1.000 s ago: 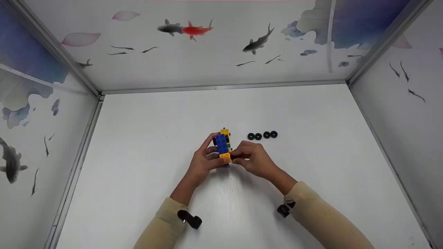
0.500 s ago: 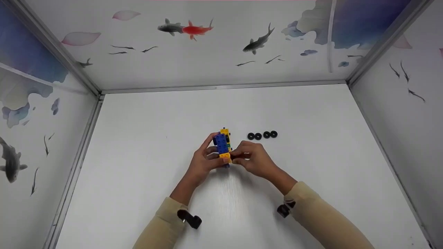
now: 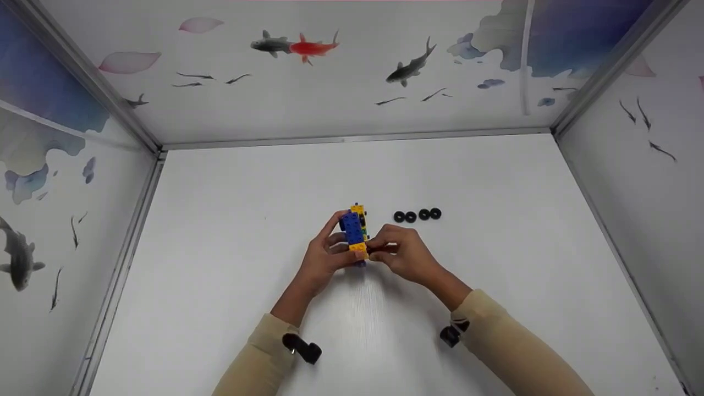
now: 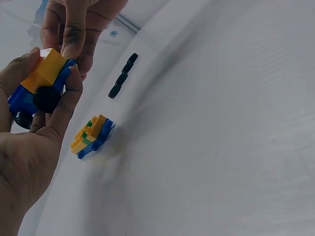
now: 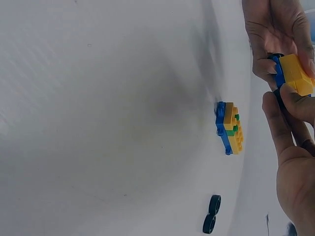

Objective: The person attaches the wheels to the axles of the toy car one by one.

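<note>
My left hand [image 3: 322,261] grips a toy car of blue and yellow building bricks [image 3: 353,228], holding it above the white table. Black wheels [image 4: 47,100] show on the car's side in the left wrist view. At the car's near right corner, my right hand [image 3: 407,254] pinches a black wheel [image 5: 279,97] between thumb and fingers, right against the blue base; the fingers mostly hide it. A second brick car [image 4: 92,136], yellow and green on a blue base with bare pegs, stands on the table behind the held one.
Several black wheels [image 3: 410,216] lie in a row on the table, right of the cars. White panels [image 3: 352,99] printed with fish enclose the table [image 3: 220,220] at the back and both sides. Each sleeve carries a black wrist camera [image 3: 302,348].
</note>
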The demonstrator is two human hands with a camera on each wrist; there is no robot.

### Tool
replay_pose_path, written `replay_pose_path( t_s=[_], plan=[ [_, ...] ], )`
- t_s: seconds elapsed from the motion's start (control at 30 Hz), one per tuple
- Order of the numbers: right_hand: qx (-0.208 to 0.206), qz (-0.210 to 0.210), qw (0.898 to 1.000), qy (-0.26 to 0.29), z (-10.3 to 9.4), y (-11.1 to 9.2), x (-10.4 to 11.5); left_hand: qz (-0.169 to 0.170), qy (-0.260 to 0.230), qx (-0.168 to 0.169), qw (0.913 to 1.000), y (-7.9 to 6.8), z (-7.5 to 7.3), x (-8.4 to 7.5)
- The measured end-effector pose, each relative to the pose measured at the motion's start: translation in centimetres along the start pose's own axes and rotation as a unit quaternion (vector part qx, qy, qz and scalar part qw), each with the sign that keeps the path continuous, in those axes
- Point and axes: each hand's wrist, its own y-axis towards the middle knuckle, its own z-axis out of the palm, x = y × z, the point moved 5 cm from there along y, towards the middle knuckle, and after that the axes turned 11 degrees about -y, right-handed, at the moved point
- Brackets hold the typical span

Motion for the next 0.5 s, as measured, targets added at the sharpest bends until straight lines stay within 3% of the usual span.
replay_pose_path(
  t_s=[0.5],
  plan=[
    [0.0,0.0,1.0,0.006,0.06,-0.02,-0.2,-0.008,0.014,-0.007,0.9998,0.05,0.02,0.1]
  ],
)
